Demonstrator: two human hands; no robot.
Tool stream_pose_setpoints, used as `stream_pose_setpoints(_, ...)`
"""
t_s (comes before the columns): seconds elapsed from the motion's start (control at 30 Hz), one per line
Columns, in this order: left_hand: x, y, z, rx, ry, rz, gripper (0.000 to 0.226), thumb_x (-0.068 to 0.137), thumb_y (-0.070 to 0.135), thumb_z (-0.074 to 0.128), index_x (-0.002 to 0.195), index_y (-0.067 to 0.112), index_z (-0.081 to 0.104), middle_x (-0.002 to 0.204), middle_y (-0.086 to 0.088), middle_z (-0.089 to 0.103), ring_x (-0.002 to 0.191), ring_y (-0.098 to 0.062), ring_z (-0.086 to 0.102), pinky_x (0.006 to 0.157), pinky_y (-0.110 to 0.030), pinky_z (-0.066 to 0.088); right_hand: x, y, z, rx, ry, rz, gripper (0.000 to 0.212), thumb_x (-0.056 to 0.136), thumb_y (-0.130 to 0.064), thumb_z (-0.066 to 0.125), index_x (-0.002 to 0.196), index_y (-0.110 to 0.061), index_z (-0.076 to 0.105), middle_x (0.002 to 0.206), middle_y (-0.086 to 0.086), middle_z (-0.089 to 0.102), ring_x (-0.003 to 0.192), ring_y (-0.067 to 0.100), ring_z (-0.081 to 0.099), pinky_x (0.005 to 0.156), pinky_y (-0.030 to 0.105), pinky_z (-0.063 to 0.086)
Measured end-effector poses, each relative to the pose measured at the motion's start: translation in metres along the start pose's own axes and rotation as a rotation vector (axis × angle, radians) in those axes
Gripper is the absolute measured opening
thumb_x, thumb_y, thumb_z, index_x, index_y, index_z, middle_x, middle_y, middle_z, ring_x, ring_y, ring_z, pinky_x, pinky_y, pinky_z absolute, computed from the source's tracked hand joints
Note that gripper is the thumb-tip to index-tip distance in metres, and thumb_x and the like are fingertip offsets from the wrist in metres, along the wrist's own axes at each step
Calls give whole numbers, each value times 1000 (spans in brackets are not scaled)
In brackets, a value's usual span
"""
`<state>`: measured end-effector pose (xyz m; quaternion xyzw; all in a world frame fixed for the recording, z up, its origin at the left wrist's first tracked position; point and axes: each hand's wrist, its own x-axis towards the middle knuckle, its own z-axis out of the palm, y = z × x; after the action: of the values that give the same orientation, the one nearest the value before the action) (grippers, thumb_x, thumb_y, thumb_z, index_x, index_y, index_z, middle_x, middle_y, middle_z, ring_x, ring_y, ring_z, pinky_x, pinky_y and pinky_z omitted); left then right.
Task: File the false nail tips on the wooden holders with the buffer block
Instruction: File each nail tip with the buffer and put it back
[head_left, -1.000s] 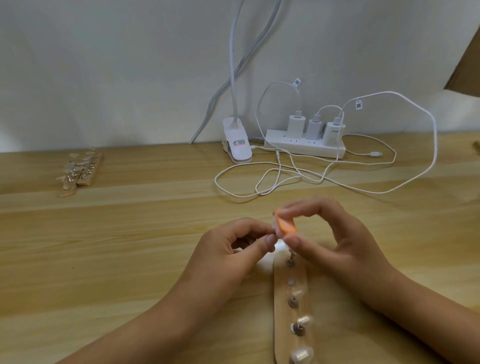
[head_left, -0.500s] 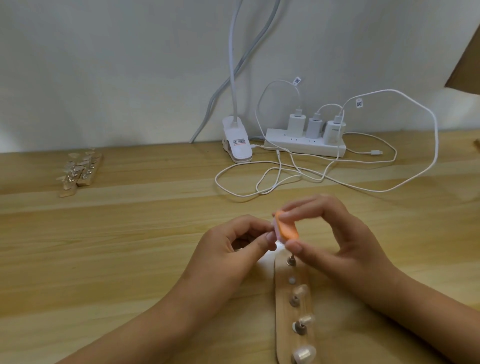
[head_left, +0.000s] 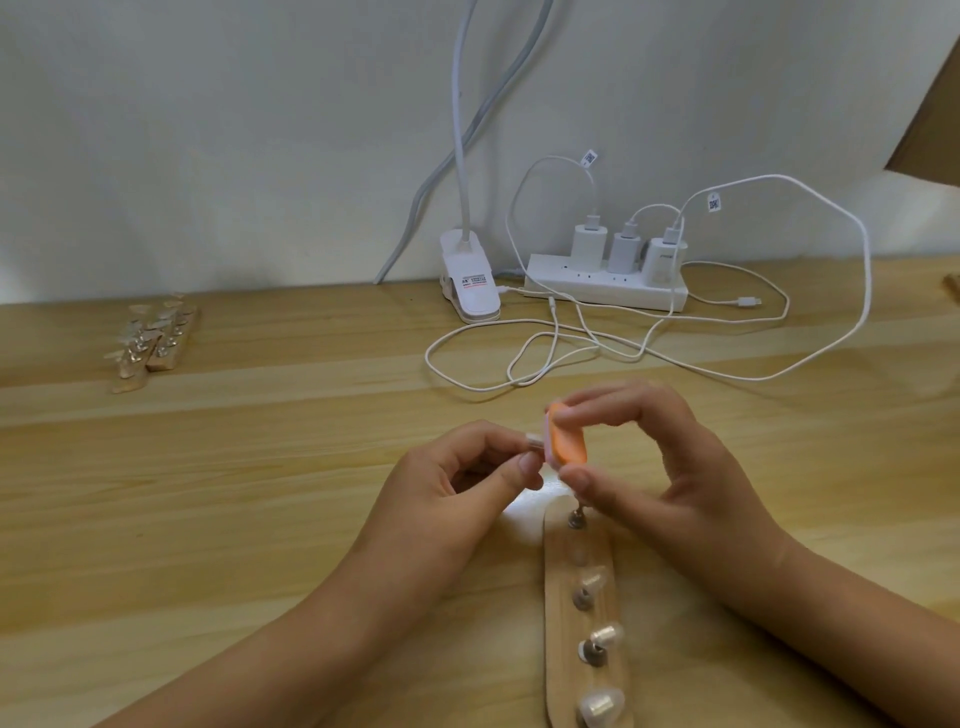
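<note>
A wooden holder (head_left: 563, 639) lies lengthwise at the near edge of the table (head_left: 260, 519). It carries three false nail tips (head_left: 602, 704) on small pegs. Its farthest peg (head_left: 576, 519) stands just below the right thumb.

Both hands are raised just beyond the holder's far end, with the forearms coming in from either side of it. The left hand (head_left: 457, 483), left of the holder, pinches one clear nail tip (head_left: 535, 441) between curled forefinger and thumb. The right hand (head_left: 675, 478) grips the orange buffer block (head_left: 569, 441), forefinger on its upper end and thumb under its lower end. The block's pale face touches the pinched tip.

Far beyond the holder, to the left, two more wooden holders with tips (head_left: 150, 343) lie side by side. Straight beyond it, by the wall, sit loose white cables (head_left: 571, 353), a clip lamp base (head_left: 470, 286) and a power strip (head_left: 602, 293) with three chargers.
</note>
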<state>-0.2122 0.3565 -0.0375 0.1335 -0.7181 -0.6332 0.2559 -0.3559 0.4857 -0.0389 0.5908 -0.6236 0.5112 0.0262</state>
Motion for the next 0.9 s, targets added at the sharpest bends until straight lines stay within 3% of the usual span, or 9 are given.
stream_pose_setpoints(0.07,0,1,0,2,0,0,16,77,33,66,87,23,75,82,2,74,81,-4,68,74,-10,47,0,0,1,-25,-17,-52,28,85,-39,69,111,-33,62,118,-17,62,116,14,59,100,26,41)
stream_pose_setpoints(0.23,-1,4,0,-1,17,-40,25,71,43,66,88,27,77,80,3,74,83,-2,67,75,-7,45,3,7,-3,-18,56,123,28,82,-45,65,108,-36,60,113,-18,65,115,13,57,96,22,42)
stream_pose_setpoints(0.33,-2,6,1,4,13,-76,20,74,39,71,83,23,77,76,3,74,83,0,67,75,-8,46,1,2,-3,-25,73,46,36,84,-40,67,118,-35,56,121,-13,62,118,17,57,99,24,42)
stream_pose_setpoints(0.43,-3,7,2,53,-21,-81,8,78,30,75,76,23,75,67,6,69,75,-2,63,72,-13,45,0,-2,-2,-101,27,-90,42,86,-31,68,125,-24,55,125,-7,61,121,17,56,102,34,41)
stream_pose_setpoints(0.53,-3,6,2,76,-19,-63,11,75,30,64,70,25,73,61,9,64,66,-3,58,66,-13,43,2,-4,-4,-162,-19,-151,38,86,-27,68,121,-18,60,125,-5,62,121,15,56,103,35,40)
stream_pose_setpoints(0.7,-2,6,2,92,-25,-59,11,73,30,64,67,25,72,59,10,61,60,-6,54,63,-15,41,2,-5,-4,-220,-61,-152,35,83,-28,68,116,-18,66,118,-5,66,114,17,59,99,36,41)
stream_pose_setpoints(0.8,-3,7,3,96,-47,-62,15,73,31,65,72,18,73,76,-20,66,69,-24,53,69,-31,38,2,-6,-5,-227,-68,-146,34,83,-29,67,114,-16,68,116,-5,67,113,17,60,98,39,42)
stream_pose_setpoints(0.9,-4,9,3,112,-39,-67,20,70,35,66,72,16,73,80,-33,58,71,-20,45,68,-33,32,1,-6,-2,-243,-103,-161,33,82,-29,68,112,-16,70,115,-6,67,111,20,61,95,44,44)
